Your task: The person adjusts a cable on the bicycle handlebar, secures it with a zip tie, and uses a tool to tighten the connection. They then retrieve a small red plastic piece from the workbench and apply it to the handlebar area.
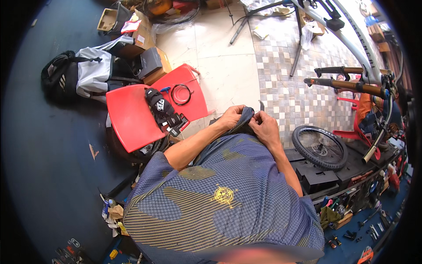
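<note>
In front of my body I hold up the bunched hem of my dark patterned shirt. My left hand is closed on the cloth from the left. My right hand pinches it from the right, close beside the left one. If anything small sits between the right fingertips, the cloth and fingers hide it. Both forearms reach forward over the shirt front. To the left stands a red plastic chair, with black pads and a coiled black cable on it.
At right, a bicycle frame with a bronze-legged fork is raised above the tiled floor. A wheel lies below. Partly hidden behind the frame is a seated person. A backpack and boxes stand at left.
</note>
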The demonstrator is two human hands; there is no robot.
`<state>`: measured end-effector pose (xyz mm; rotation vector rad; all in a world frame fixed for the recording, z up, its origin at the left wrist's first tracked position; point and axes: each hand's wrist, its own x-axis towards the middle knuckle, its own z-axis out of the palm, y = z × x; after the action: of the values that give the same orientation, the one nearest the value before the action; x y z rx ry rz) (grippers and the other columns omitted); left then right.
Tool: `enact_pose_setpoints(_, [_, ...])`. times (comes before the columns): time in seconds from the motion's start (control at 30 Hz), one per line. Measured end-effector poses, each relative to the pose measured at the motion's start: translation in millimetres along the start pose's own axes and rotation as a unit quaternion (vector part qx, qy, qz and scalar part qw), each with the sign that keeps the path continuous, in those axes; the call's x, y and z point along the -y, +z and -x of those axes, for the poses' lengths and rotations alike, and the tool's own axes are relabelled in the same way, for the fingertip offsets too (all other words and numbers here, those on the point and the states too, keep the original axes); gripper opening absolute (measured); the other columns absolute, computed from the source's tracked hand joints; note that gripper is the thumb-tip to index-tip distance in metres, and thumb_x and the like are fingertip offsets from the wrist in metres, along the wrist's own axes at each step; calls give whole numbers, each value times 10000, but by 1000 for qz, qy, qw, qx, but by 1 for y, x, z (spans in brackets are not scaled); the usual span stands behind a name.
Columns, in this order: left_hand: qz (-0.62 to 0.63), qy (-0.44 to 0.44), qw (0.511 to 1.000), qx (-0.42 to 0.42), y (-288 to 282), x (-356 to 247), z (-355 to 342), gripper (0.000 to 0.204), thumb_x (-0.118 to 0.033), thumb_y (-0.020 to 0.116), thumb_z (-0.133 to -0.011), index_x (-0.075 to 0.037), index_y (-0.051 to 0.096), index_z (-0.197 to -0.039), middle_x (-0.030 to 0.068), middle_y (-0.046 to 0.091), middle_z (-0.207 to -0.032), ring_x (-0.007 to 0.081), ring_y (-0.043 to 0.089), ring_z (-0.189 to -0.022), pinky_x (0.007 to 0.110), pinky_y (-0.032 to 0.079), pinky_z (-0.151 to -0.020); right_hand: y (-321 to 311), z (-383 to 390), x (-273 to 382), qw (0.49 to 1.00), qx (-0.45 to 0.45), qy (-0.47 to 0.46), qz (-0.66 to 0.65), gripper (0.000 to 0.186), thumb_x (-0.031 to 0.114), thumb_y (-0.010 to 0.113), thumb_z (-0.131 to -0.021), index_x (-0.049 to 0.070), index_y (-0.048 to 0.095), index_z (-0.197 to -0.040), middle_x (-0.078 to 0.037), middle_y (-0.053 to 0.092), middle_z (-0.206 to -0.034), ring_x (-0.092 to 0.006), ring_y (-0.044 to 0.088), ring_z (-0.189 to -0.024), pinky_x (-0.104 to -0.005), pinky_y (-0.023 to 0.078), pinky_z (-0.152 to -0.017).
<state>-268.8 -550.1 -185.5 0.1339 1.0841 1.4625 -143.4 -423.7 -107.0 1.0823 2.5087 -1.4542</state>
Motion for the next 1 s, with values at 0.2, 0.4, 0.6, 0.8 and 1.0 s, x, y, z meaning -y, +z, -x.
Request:
enact_pose_setpoints(0.2, [-70, 20, 997, -3, -5, 7, -1, 171, -197, 688, -1008, -27, 708, -989, -19, 676, -880, 57, 606, -755, 231, 514, -683, 10, 7, 5, 999, 27, -19, -2, 253, 208, 732, -876, -38, 686, -911, -143, 709, -747, -247, 681, -654, -362, 539, -643])
enact_pose_setpoints(0.4, [12, -42, 995, 87, -18, 12, 1, 178, -196, 679, -1016, -29, 685, -1078, -7, 682, -984, 58, 626, -871, 224, 525, -801, 12, 14, 9, 1000, -15, -16, -21, 230, 187, 715, -894, -40, 677, -893, -166, 698, -745, -265, 682, -656, -373, 531, -631])
enact_pose_setpoints(0.6, [-28, -14, 996, 85, 1, 3, 6, 192, -225, 651, -1039, -43, 682, -1089, -23, 669, -1002, 45, 608, -924, 219, 516, -822, 3, 14, 2, 997, -45, -59, 19, 203, 178, 700, -908, -21, 664, -894, -182, 690, -799, -313, 675, -691, -409, 529, -651])
enact_pose_setpoints(0.8, [-211, -77, 974, 23, 6, 16, -21, 270, -292, 581, -1077, -58, 707, -1033, -58, 637, -894, 19, 553, -806, 204, 482, -733, -4, 20, -15, 994, -72, -78, 28, 230, 213, 685, -926, -8, 646, -874, -187, 680, -795, -362, 664, -703, -448, 526, -661])
enact_pose_setpoints(1.0, [-217, -54, 965, 139, 32, 14, -51, 263, -258, 601, -1043, -30, 697, -1132, -7, 681, -963, 70, 608, -856, 238, 504, -753, -25, 34, -39, 993, -120, 15, 0, 290, 304, 627, -935, 21, 686, -915, -223, 699, -860, -413, 685, -821, -490, 546, -758])
